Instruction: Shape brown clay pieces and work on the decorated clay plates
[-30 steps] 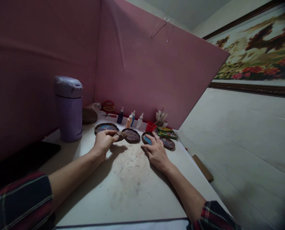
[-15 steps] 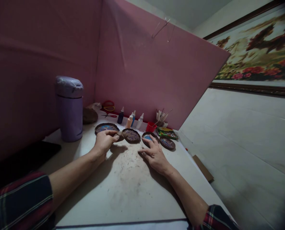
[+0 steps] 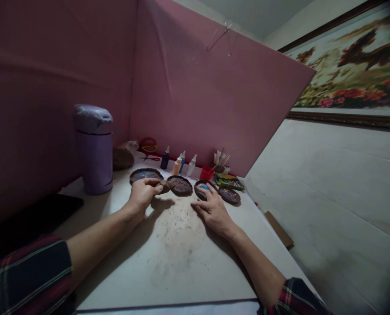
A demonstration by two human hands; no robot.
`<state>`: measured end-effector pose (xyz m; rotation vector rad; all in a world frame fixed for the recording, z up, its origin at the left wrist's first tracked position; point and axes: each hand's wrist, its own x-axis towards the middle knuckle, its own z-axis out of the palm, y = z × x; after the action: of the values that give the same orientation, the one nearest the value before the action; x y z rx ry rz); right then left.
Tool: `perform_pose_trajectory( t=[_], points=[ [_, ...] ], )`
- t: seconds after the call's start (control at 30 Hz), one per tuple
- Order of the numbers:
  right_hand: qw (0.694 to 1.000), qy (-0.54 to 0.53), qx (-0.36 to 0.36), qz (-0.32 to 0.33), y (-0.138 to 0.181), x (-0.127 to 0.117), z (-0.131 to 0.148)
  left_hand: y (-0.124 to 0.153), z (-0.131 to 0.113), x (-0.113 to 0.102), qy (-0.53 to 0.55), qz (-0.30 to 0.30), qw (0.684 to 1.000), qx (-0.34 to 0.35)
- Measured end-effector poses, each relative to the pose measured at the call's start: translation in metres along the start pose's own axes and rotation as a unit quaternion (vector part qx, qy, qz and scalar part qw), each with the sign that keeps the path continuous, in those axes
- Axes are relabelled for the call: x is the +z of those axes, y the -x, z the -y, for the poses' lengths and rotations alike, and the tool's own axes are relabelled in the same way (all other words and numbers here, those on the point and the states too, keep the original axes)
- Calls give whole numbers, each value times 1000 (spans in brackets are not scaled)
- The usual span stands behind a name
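A: Which hand is nearer the blue-centred dish (image 3: 201,187)?

B: The right hand (image 3: 214,213). The dish lies just beyond its fingertips, which overlap the near edge from this angle. I can't tell whether they touch it.

A: Is it gripping anything?

B: Nothing that I can see; the fingers are spread and loose, palm down over the white tabletop (image 3: 182,253).

A: And the left hand (image 3: 144,192)?

B: Thumb and fingers pinch closed on a small brown clay-like piece (image 3: 165,187). It points rightward from the grip, towards the purple-speckled dish (image 3: 179,186). Whether they meet, I can't say; the piece's own long axis is mostly hidden by the fingers.

A: How does the blue-centred dish lie?

B: Flat, between the purple-speckled one and the small dark dish (image 3: 230,196), its longer axis slanting away leftward from the right hand.
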<state>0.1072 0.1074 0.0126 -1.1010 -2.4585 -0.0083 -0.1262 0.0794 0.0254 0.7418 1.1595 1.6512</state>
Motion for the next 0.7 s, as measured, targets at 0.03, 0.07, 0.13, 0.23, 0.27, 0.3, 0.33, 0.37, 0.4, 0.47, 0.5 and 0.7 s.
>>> perform_pose_trajectory(
  t=[0.03,0.07,0.13,0.23,0.27,0.3,0.33,0.37,0.4,0.47,0.5,0.7],
  points=[
    [1000,13,15,-12,-1,1,-1,0,0,0,1,3,1000,-2],
    [999,19,23,-18,-1,1,-1,0,0,1,3,7,1000,-3],
    [1000,6,10,-8,-1,2,3,1,-1,1,5,14,1000,-3],
    [998,-41,-40,32,1,1,9,2,-1,2,4,14,1000,1],
    [997,-47,-46,37,1,0,10,2,-2,2,3,13,1000,1],
    [998,-42,-41,33,1,0,10,2,-2,2,2,12,1000,1],
    [999,-31,-27,23,1,1,9,2,-2,2,1,11,1000,0],
    [1000,-18,-10,11,1,1,8,2,-2,2,-1,10,1000,-1],
    [1000,-7,5,0,1,2,7,2,-1,2,-2,9,1000,-1],
    [1000,-6,10,-5,0,3,7,1,-1,2,-4,6,1000,0],
    [1000,-15,-1,1,0,4,9,1,-1,2,-5,5,1000,1],
    [999,-22,-24,10,-3,5,22,0,0,1,-5,6,1000,3]
  ],
)
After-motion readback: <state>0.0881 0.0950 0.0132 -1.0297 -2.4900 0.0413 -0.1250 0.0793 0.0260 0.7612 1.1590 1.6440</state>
